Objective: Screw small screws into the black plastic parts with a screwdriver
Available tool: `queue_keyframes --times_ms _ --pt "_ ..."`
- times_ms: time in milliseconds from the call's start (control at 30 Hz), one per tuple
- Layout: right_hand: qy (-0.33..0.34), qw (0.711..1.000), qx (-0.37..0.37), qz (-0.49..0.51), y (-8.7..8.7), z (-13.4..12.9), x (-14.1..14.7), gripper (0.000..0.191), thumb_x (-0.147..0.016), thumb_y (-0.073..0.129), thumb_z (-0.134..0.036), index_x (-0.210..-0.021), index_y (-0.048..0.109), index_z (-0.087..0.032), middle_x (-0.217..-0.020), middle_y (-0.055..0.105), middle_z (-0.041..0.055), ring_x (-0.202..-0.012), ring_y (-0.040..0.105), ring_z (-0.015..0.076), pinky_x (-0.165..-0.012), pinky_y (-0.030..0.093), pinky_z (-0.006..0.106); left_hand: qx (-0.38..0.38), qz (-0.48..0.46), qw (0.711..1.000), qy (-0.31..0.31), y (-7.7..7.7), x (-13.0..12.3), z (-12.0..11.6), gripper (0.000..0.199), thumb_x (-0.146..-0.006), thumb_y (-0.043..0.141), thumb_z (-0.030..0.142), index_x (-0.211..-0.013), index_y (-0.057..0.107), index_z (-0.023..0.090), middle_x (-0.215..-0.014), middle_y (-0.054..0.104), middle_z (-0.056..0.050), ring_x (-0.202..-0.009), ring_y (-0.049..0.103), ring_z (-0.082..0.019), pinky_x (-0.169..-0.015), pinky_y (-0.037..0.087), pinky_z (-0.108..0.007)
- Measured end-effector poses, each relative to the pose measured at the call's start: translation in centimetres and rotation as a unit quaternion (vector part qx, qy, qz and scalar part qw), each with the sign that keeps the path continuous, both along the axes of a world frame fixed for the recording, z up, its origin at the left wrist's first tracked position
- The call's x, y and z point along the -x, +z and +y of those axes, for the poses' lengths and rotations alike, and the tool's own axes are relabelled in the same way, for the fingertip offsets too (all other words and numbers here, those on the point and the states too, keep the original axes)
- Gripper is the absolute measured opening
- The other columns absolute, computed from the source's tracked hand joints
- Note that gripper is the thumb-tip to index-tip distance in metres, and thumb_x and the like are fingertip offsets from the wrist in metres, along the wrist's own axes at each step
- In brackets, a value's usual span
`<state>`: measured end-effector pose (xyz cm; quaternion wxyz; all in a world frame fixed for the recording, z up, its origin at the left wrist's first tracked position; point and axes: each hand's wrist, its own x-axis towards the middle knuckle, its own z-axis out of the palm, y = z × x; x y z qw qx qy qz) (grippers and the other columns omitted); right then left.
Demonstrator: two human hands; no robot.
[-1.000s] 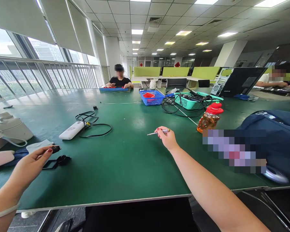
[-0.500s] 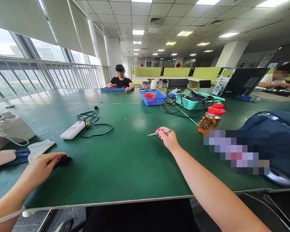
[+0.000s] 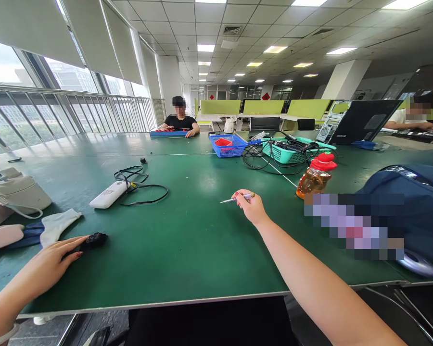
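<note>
On the left of the green table (image 3: 187, 250), my left hand (image 3: 52, 264) lies low with its fingers stretched out and thumb apart. Its fingertips are at the near side of a small black bunched object (image 3: 96, 240), which is not gripped. Right of the middle, my right hand (image 3: 250, 206) pinches a slim silver pen-like tool (image 3: 234, 198), its pointed tip directed left just above or on the tabletop; which of the two is unclear.
A white power bank (image 3: 109, 194) with black cable lies left of centre. Blue (image 3: 228, 150) and green (image 3: 286, 156) baskets, a red-capped bottle (image 3: 313, 178) and a dark blue bag (image 3: 414, 206) are rightward. A white bag (image 3: 21, 192) stands left. A person (image 3: 180, 120) sits opposite.
My left hand has drawn back to the left and towards me, off the black object, which now shows more fully. My right hand has barely moved.
</note>
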<state>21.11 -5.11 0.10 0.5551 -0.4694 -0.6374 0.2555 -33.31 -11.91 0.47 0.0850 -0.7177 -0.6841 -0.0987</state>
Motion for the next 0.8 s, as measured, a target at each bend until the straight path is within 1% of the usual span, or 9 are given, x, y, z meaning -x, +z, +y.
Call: queue_keyframes --times_ms 67,133,200,267,400,500,600,700,800 --pt "0.000 1.000 0.000 -0.001 -0.1 0.0 0.0 0.036 -0.084 0.052 -0.050 -0.069 0.065 -0.020 -0.058 0.053 0.0002 -0.055 0.049 0.0144 -0.054 0.038 0.027 -0.004 0.004 1.000 -0.003 0.4 -0.4 -0.2 0.056 -0.081 0.023 0.056 -0.111 0.068 0.041 -0.107 0.073 0.011 -0.105 0.065 -0.024 -0.097 0.047 -0.039" --pt "0.001 1.000 -0.001 -0.001 -0.1 0.0 0.0 0.036 -0.084 0.052 -0.050 -0.070 0.065 -0.020 -0.058 0.053 0.0001 -0.055 0.049 0.0143 -0.053 0.038 0.027 -0.036 0.006 0.999 0.014 1.1 -1.4 -0.4 0.058 -0.084 0.021 0.055 -0.120 0.063 0.040 -0.110 0.072 0.008 -0.110 0.062 -0.026 -0.099 0.044 -0.042" --pt "0.002 1.000 -0.001 -0.002 -0.1 0.0 0.0 0.036 -0.084 0.052 -0.050 -0.070 0.065 -0.020 -0.058 0.052 0.0000 -0.054 0.049 0.0142 -0.053 0.037 0.027 -0.067 0.005 0.998 0.013 1.6 -2.5 -0.5 0.057 -0.086 0.020 0.053 -0.127 0.058 0.039 -0.118 0.069 0.006 -0.118 0.057 -0.025 -0.103 0.041 -0.040" --pt "0.004 1.000 0.000 -0.005 -0.1 0.0 0.0 0.035 -0.085 0.051 -0.049 -0.070 0.065 -0.020 -0.058 0.052 0.0000 -0.054 0.048 0.0142 -0.053 0.037 0.027 -0.073 0.013 0.997 -0.006 1.8 -3.5 -0.3 0.058 -0.088 0.021 0.053 -0.129 0.057 0.034 -0.123 0.066 0.003 -0.120 0.055 -0.023 -0.105 0.040 -0.037" --pt "0.006 1.000 -0.002 -0.003 0.0 -0.1 0.0 0.036 -0.085 0.051 -0.049 -0.070 0.065 -0.020 -0.059 0.053 0.0003 -0.055 0.049 0.0143 -0.053 0.038 0.027 -0.043 0.064 0.996 -0.041 1.1 -4.7 0.3 0.059 -0.089 0.024 0.050 -0.126 0.062 0.024 -0.123 0.067 -0.003 -0.110 0.059 -0.025 -0.100 0.042 -0.034" --pt "0.006 1.000 -0.001 -0.001 0.1 -0.1 0.1 0.035 -0.085 0.051 -0.049 -0.071 0.065 -0.019 -0.059 0.053 0.0004 -0.055 0.049 0.0141 -0.053 0.037 0.027 -0.035 0.090 0.994 -0.054 0.5 -4.9 0.9 0.060 -0.088 0.026 0.048 -0.127 0.061 0.020 -0.122 0.067 -0.006 -0.105 0.062 -0.026 -0.097 0.043 -0.035" --pt "0.004 1.000 0.001 -0.006 0.1 -0.1 0.0 0.036 -0.085 0.051 -0.049 -0.071 0.065 -0.019 -0.059 0.054 0.0007 -0.055 0.048 0.0140 -0.052 0.037 0.026 -0.032 0.086 0.994 -0.064 0.1 -4.6 1.3 0.060 -0.089 0.026 0.046 -0.128 0.060 0.018 -0.122 0.067 -0.008 -0.107 0.061 -0.027 -0.098 0.042 -0.036" --pt "-0.002 1.000 0.004 -0.018 0.1 -0.2 0.1 0.037 -0.085 0.051 -0.050 -0.072 0.065 -0.019 -0.058 0.054 0.0008 -0.054 0.048 0.0140 -0.051 0.036 0.026 -0.023 0.073 0.995 -0.066 0.0 -4.1 1.8 0.058 -0.088 0.029 0.047 -0.128 0.060 0.019 -0.122 0.068 -0.008 -0.110 0.060 -0.028 -0.099 0.041 -0.038" --pt "-0.004 1.000 0.003 -0.023 0.3 -0.3 0.1 0.037 -0.085 0.050 -0.051 -0.071 0.065 -0.019 -0.058 0.054 0.0006 -0.053 0.048 0.0139 -0.051 0.037 0.026 0.005 0.053 0.997 -0.064 0.4 -3.7 2.3 0.055 -0.085 0.036 0.049 -0.126 0.062 0.023 -0.119 0.069 -0.005 -0.108 0.061 -0.028 -0.097 0.042 -0.038"
